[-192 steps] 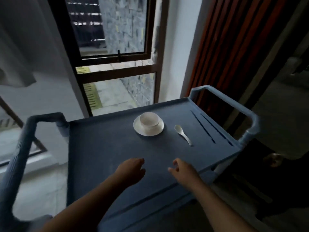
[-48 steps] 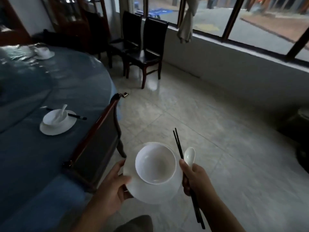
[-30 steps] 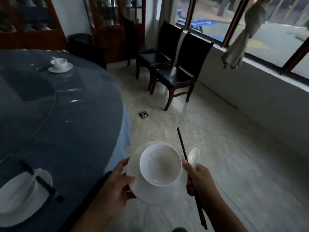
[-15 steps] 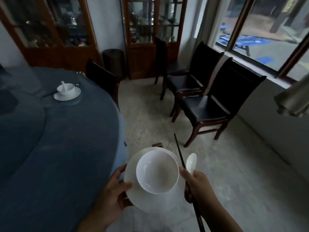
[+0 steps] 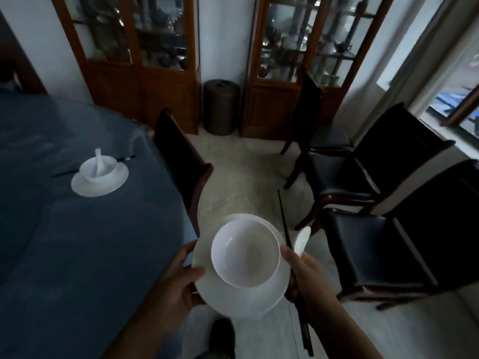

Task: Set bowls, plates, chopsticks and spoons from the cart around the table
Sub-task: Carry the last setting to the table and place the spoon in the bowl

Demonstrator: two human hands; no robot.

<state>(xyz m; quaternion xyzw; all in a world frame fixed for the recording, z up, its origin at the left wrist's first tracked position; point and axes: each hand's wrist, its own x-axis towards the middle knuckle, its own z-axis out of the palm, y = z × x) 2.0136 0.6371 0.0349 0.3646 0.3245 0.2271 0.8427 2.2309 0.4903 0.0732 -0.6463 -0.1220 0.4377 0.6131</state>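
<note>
The left hand (image 5: 178,283) grips the left rim of a white plate (image 5: 243,301), thumb on top and fingers curled beneath. A white bowl (image 5: 245,255) sits upright on that plate. The right hand (image 5: 309,283) is curled round black chopsticks (image 5: 283,221) and a white spoon (image 5: 302,239), both sticking up past its fingers, just beside the plate's right edge. Plate and bowl are held over the floor, beside the blue-clothed tabletop (image 5: 64,250). Well apart on the tabletop lies a second plate (image 5: 108,186) bearing a second bowl (image 5: 90,169) with a second spoon (image 5: 98,155) in it, and far chopsticks (image 5: 126,158) behind. A dark chair (image 5: 181,161) stands at the tabletop's edge.
</note>
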